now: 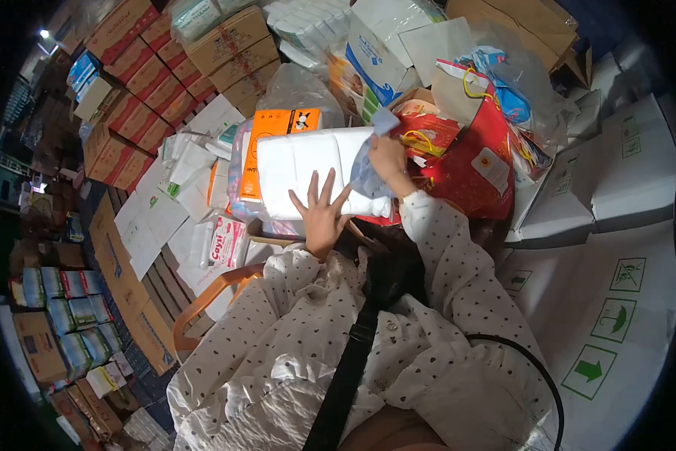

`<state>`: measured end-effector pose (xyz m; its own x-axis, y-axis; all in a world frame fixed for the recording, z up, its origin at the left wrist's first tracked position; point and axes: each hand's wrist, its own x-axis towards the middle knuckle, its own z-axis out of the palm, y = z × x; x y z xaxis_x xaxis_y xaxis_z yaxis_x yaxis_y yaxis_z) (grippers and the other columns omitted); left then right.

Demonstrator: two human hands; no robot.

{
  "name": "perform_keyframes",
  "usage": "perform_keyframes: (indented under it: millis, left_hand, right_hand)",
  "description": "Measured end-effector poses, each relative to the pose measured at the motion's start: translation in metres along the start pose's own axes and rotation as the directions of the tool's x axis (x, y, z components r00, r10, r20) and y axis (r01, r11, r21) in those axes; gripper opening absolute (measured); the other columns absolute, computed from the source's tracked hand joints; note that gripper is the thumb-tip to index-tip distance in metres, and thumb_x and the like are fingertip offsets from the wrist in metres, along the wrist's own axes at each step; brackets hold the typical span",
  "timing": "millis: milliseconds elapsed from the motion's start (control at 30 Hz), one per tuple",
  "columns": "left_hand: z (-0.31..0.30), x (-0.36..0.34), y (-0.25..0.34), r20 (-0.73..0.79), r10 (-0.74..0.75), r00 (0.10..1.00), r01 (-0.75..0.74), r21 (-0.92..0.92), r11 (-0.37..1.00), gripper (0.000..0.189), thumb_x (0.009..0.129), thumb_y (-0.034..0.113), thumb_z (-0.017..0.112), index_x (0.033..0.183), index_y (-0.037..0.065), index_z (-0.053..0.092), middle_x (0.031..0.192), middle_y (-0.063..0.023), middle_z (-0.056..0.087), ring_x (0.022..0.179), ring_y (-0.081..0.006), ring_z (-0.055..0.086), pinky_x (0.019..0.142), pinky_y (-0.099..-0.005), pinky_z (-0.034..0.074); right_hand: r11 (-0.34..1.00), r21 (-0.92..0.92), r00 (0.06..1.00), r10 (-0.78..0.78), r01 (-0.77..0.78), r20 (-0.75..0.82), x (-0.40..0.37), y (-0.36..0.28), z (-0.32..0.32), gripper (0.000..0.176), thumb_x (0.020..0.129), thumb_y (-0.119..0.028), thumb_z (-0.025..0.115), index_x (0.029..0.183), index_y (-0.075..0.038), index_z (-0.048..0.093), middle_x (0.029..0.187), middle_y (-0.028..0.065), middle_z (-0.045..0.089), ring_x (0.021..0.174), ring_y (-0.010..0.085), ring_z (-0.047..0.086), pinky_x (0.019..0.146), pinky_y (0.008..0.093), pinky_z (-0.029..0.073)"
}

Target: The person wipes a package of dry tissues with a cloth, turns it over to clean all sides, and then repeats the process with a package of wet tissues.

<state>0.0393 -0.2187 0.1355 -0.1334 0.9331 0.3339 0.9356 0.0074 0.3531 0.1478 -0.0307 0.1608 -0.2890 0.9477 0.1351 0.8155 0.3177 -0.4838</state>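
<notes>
A soft white folded bundle (300,161), in several sections, lies in front of me on an orange pack (249,169) with a bee-like picture. My left hand (323,218) rests on the bundle's near side, fingers spread flat. At the bundle's right end, my right hand (388,161) is closed on a thin bluish plastic piece (366,177). Part of that piece sticks out above the fist and part hangs below, over the white bundle. Its exact kind cannot be made out.
Red bags (466,177) sit to the right. White cartons (601,301) with green symbols line my right side. Stacked brown and red boxes (150,75) rise at the back left. A pink-and-white pack (227,242) lies near an orange chair arm (203,304).
</notes>
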Motion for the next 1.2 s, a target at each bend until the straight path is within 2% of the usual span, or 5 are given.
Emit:
perform_keyframes:
  millis: [367,600,867,1000,1200]
  left_hand:
    - [0.001,0.001,0.001,-0.018,-0.003,1.0,0.003,0.005,1.0,0.076,0.071,0.019,0.075,0.14,0.037,0.049,0.158,-0.0013,0.026,0.145,-0.0332,0.02,0.107,-0.0747,0.002]
    - [-0.001,0.004,0.002,-0.012,-0.009,1.0,0.009,-0.008,1.0,0.077,0.071,0.02,0.076,0.14,0.037,0.049,0.159,-0.0013,0.026,0.145,-0.0334,0.02,0.107,-0.0743,0.002]
    - [-0.001,0.002,0.002,-0.021,-0.003,1.0,0.003,-0.029,1.0,0.075,0.07,0.021,0.078,0.139,0.035,0.051,0.159,-0.001,0.026,0.146,-0.0339,0.019,0.107,-0.0752,0.001]
    - [0.001,0.002,0.0,0.005,-0.001,1.0,0.001,-0.015,1.0,0.075,0.07,0.02,0.078,0.139,0.034,0.052,0.159,-0.0014,0.026,0.146,-0.034,0.018,0.106,-0.0755,0.001]
    - [0.001,0.003,-0.001,0.01,0.014,1.0,-0.014,0.01,1.0,0.079,0.068,0.018,0.079,0.139,0.038,0.05,0.158,-0.0011,0.026,0.146,-0.0334,0.017,0.106,-0.0758,0.002]
  right_hand:
    - [0.994,-0.093,0.963,0.076,-0.053,0.26,-0.101,0.023,-0.026,0.053,0.098,-0.04,0.041,0.084,0.002,0.07,0.082,0.0268,0.067,0.08,0.0467,0.065,0.078,0.0534,0.051]
    - [0.989,-0.145,0.973,0.004,0.03,0.229,-0.052,0.017,-0.025,0.048,0.097,-0.035,0.042,0.081,0.0,0.071,0.086,0.0262,0.068,0.083,0.0454,0.066,0.082,0.0522,0.051]
    - [0.962,0.082,0.962,0.252,-0.261,0.102,0.042,0.002,0.003,0.061,0.098,-0.046,0.037,0.1,0.007,0.067,0.105,0.0315,0.065,0.103,0.0483,0.061,0.094,0.0509,0.045]
    - [0.955,0.124,0.963,0.267,-0.27,0.039,0.021,0.015,0.018,0.061,0.095,-0.05,0.04,0.1,0.003,0.069,0.105,0.0304,0.065,0.1,0.0489,0.062,0.09,0.0521,0.048]
    - [0.977,0.023,0.953,0.199,-0.21,0.228,-0.059,0.012,-0.014,0.062,0.096,-0.051,0.039,0.095,0.004,0.069,0.098,0.0327,0.064,0.096,0.0493,0.062,0.089,0.0533,0.047]
